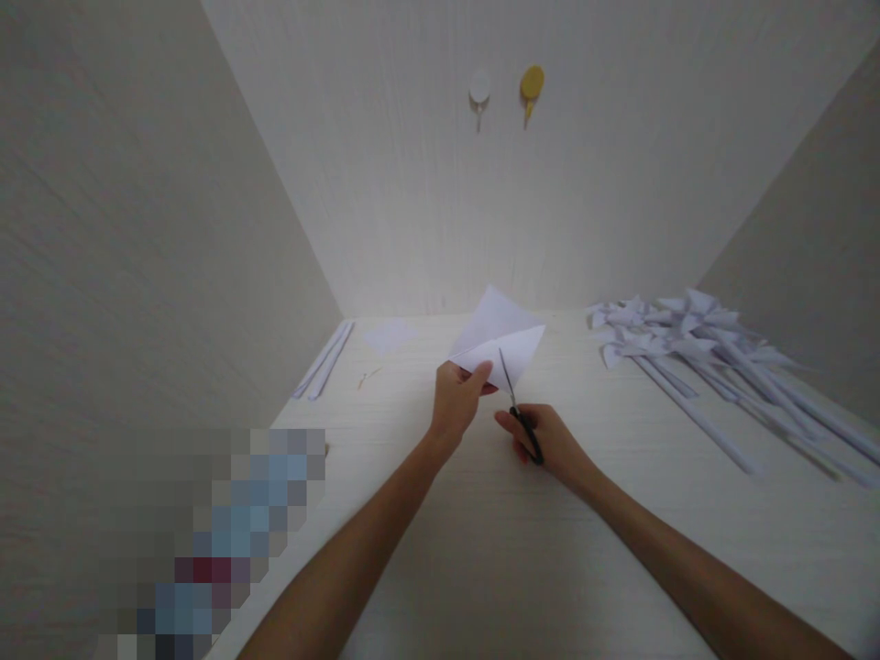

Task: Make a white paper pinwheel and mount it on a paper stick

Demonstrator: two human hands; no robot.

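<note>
Closest in, the right hand (pixel 550 442) is wrapped round the black handles of a pair of scissors (pixel 517 406), blades pointing up into the folded white paper (pixel 500 341). Just left of the scissors, the left hand (pixel 457 396) pinches the paper's lower left edge between thumb and fingers, holding it tilted above the pale table (pixel 481 541). Can't really tell if the blades are actually biting the paper or just resting against it, too small.

Further left of the paper lie two rolled paper sticks (pixel 324 360) and a flat paper square (pixel 389 335). Well to the right of the paper sits a heap of white paper pinwheels (pixel 687 341) on long sticks. Beyond the paper, up on the back wall, hang a white hook (pixel 479 90) and a yellow hook (pixel 532 85).
</note>
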